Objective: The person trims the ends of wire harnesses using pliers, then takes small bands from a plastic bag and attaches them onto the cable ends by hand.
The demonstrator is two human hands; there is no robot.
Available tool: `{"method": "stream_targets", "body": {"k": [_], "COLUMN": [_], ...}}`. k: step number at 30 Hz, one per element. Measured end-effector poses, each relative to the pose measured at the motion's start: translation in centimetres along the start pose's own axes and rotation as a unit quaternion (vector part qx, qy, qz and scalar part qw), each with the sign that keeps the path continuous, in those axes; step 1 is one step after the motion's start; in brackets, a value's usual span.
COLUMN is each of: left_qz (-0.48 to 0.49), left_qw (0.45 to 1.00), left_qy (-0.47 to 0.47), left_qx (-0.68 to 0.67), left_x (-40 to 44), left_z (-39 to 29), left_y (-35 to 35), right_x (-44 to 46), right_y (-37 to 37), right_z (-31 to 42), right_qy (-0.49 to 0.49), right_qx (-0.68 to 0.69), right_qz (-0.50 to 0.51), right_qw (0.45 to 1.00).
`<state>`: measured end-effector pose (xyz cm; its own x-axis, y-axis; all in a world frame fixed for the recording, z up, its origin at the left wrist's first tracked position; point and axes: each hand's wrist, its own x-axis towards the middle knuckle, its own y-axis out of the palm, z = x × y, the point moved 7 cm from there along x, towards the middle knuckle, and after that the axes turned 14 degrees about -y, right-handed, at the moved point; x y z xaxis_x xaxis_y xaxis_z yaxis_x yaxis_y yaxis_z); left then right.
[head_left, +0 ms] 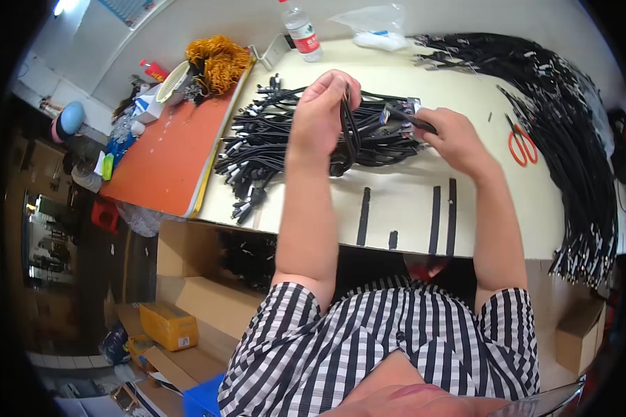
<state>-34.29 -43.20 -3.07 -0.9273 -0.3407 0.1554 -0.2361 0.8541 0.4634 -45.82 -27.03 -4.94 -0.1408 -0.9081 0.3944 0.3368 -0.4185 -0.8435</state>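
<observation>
My left hand (323, 115) is raised over the table, its fingers closed on a looped black cable (350, 132) that hangs down from it. To its right, my right hand (455, 139) grips a dark, stick-like piece (424, 126) whose kind I cannot make out; it points left toward the cables. Below and between both hands lies a large pile of black cables (268, 132) with light connector ends, spread toward the left. Part of this pile is hidden behind my left hand and forearm.
Orange-handled scissors (523, 147) lie at the right, beside a long bundle of black cables (570, 167) hanging over the table edge. A water bottle (302, 35) and plastic bag (379, 31) stand behind. An orange board (167, 153) adjoins the left; black strips (435, 219) mark the front.
</observation>
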Motion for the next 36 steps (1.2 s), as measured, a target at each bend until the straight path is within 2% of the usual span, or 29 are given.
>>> {"method": "stream_targets", "body": {"k": [1,2,3,5,6,7,8,9,11,12,13,14,15,16,17,19,20,22,23,25,26,27,29,31,33,35,36], "left_qz": [0.089,0.169,0.203,0.183,0.166,0.170,0.177,0.184,0.215,0.200,0.184,0.114,0.042,-0.034,-0.094,-0.149,-0.149,-0.113,-0.113,-0.164,-0.157,-0.130,0.048,0.207,0.179,-0.026,-0.037], "left_qw": [0.990,0.971,0.948,0.905,0.859,0.823,0.817,0.809,0.768,0.783,0.798,0.849,0.890,0.904,0.857,0.705,0.704,0.633,0.632,0.787,0.896,0.929,0.927,0.897,0.895,0.889,0.843], "left_qy": [-0.004,-0.072,-0.126,-0.150,-0.068,-0.056,-0.094,-0.131,-0.239,-0.230,-0.222,-0.217,-0.211,-0.144,-0.034,0.154,0.156,0.107,0.108,-0.084,-0.140,-0.136,-0.188,-0.251,-0.271,-0.235,-0.116], "left_qx": [0.107,0.156,0.208,0.353,0.479,0.539,0.541,0.543,0.555,0.542,0.529,0.469,0.403,0.401,0.506,0.676,0.676,0.759,0.759,0.589,0.392,0.318,0.321,0.298,0.305,0.393,0.523], "left_x": [-0.8,-1.9,-2.8,-3.5,-3.8,-4.5,-5.5,-6.5,-8.5,-8.7,-8.8,-8.3,-7.5,-6.1,-4.8,-3.4,-2.4,-0.3,0.6,2.7,2.9,2.5,0.2,-2.6,-3.2,-1.8,-1.5], "left_z": [-0.9,-0.4,0.2,2.2,2.9,3.9,4.9,5.7,7.4,7.3,7.2,6.8,6.5,6.1,4.9,3.9,4.5,6.9,6.9,7.5,8.0,7.1,5.3,5.1,5.3,5.3,4.8], "left_y": [1.9,3.5,5.1,6.1,6.5,6.8,6.9,7.0,6.8,6.6,6.4,5.7,4.8,3.5,2.9,4.6,4.6,4.2,3.5,-0.6,-2.0,-1.7,1.3,3.8,4.4,2.6,3.8], "right_x": [-0.8,-1.8,-3.0,-4.7,-5.5,-6.1,-6.9,-7.5,-9.1,-9.5,-9.7,-10.1,-10.7,-11.1,-10.9,-9.8,-9.3,-7.6,-7.0,-6.0,-5.7,-5.7,-5.9,-6.0,-5.9,-5.8,-5.8], "right_y": [-1.9,-2.3,-2.3,-2.9,-3.1,-3.5,-3.0,-3.0,-3.7,-4.2,-4.2,-4.4,-4.3,-3.3,-2.8,-2.5,-2.0,-0.9,-0.8,-0.3,-0.1,0.4,1.6,2.4,2.9,3.1,3.4], "right_z": [0.0,0.0,0.3,1.1,1.5,2.0,2.0,1.8,0.6,-0.1,-0.6,-2.2,-3.5,-4.3,-4.4,-3.9,-4.4,-5.0,-5.3,-5.8,-6.0,-6.6,-7.8,-8.1,-7.5,-7.4,-8.0], "right_qy": [0.007,0.032,0.056,0.049,0.015,-0.021,-0.012,-0.012,-0.018,-0.017,-0.018,0.081,0.179,0.217,0.217,0.200,0.199,0.160,0.158,0.221,0.214,0.213,0.184,0.186,0.207,0.217,0.204], "right_qx": [-0.002,0.045,0.095,0.060,0.034,0.008,-0.021,-0.020,-0.106,-0.127,-0.125,0.006,0.138,0.268,0.270,0.340,0.339,0.532,0.532,0.658,0.678,0.680,0.675,0.690,0.696,0.680,0.637], "right_qz": [0.002,0.101,0.199,0.204,0.173,0.141,0.185,0.184,0.153,0.110,0.109,0.073,0.037,0.031,0.030,-0.015,-0.016,-0.079,-0.080,-0.174,-0.198,-0.200,-0.199,-0.181,-0.194,-0.213,-0.196], "right_qw": [1.000,0.993,0.974,0.976,0.984,0.990,0.982,0.983,0.982,0.986,0.986,0.994,0.973,0.938,0.938,0.919,0.919,0.828,0.828,0.699,0.674,0.672,0.686,0.676,0.660,0.668,0.717]}}
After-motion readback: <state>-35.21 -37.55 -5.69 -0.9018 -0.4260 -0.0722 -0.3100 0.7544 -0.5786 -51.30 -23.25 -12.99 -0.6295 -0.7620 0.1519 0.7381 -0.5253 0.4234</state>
